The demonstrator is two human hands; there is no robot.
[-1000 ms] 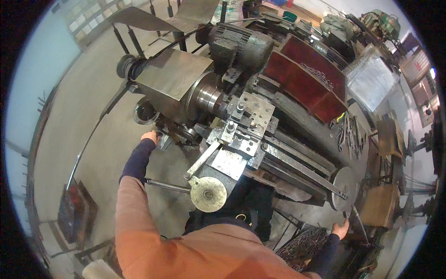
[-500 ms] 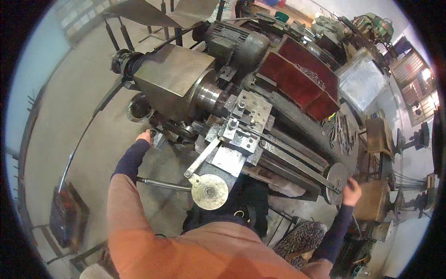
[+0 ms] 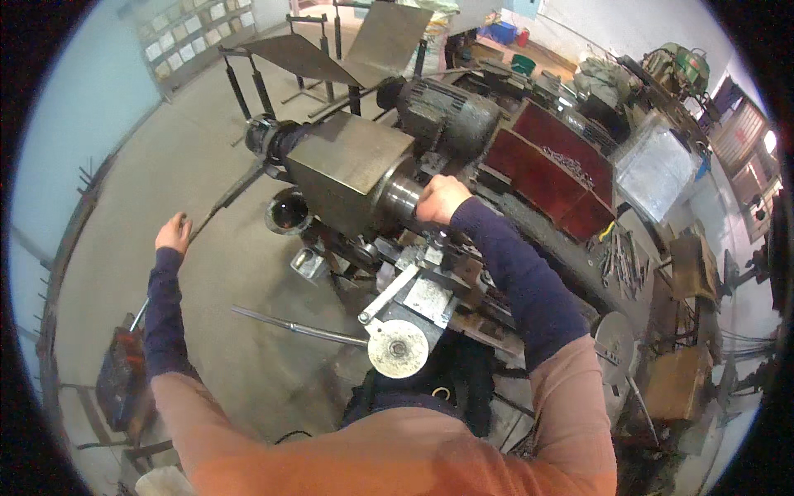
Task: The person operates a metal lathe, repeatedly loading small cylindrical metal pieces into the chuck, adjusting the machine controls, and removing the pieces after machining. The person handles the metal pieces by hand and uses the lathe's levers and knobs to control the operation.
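Note:
My left hand (image 3: 173, 234) is at the far left, its fingers curled at a long metal lever rod (image 3: 225, 201) that runs from the rear of a lathe's headstock (image 3: 351, 153). My right hand (image 3: 444, 200) is closed in front of the round steel spindle nose (image 3: 401, 197). Whatever its fingers hold there is hidden. Below that hand is the tool slide (image 3: 432, 299), partly covered by my right forearm. A flat crank arm (image 3: 387, 296) and a round pale disc (image 3: 397, 349) sit at its near end.
A dark red tray (image 3: 538, 178) holding small metal pieces stands behind the lathe, near a motor (image 3: 451, 116). Several wrenches (image 3: 622, 263) lie to the right. A handle bar (image 3: 302, 327) sticks out left, and a large disc wheel (image 3: 614, 343) is at right.
My right hand has moved from the wheel at the right to the spindle nose. My left hand has left the lathe's front and moved left to the lever rod. The view has shifted.

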